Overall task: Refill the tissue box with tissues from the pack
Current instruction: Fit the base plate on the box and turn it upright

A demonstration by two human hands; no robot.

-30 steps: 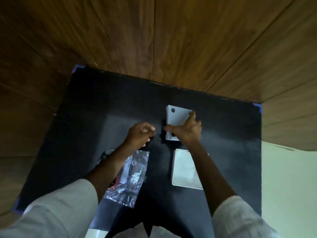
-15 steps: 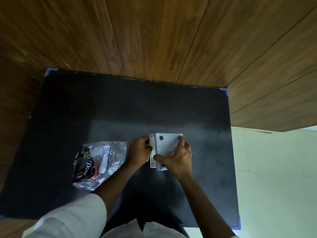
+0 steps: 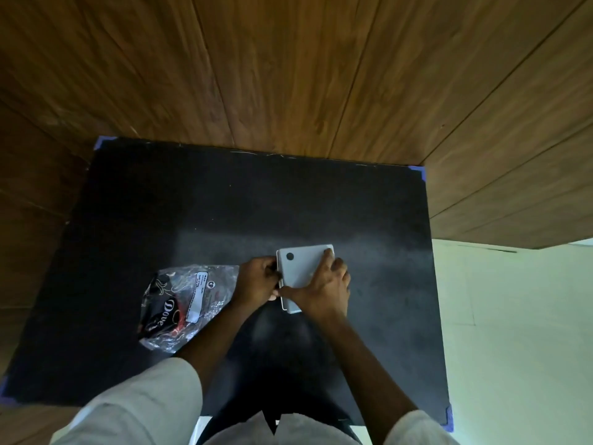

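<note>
A flat pale grey tissue box (image 3: pixel 300 268) with a round black foot at its corner lies underside up on the black mat (image 3: pixel 224 203). My right hand (image 3: pixel 324 285) lies spread on top of the box and presses on it. My left hand (image 3: pixel 256 279) grips the box's left edge, where a thin white panel edge shows. A crumpled clear plastic tissue pack (image 3: pixel 183 303) with black and red print lies flat on the mat just left of my left wrist. I cannot see any tissues.
The black mat covers the table, with blue tape at its corners (image 3: pixel 417 171). Brown wood panelling (image 3: pixel 288 75) rises behind the mat's far edge. A pale floor (image 3: pixel 513 332) lies beyond the right edge.
The box moved from the far middle of the mat toward me. My left hand has come against its left side. The separate white panel seen beside my right forearm no longer lies on the mat.
</note>
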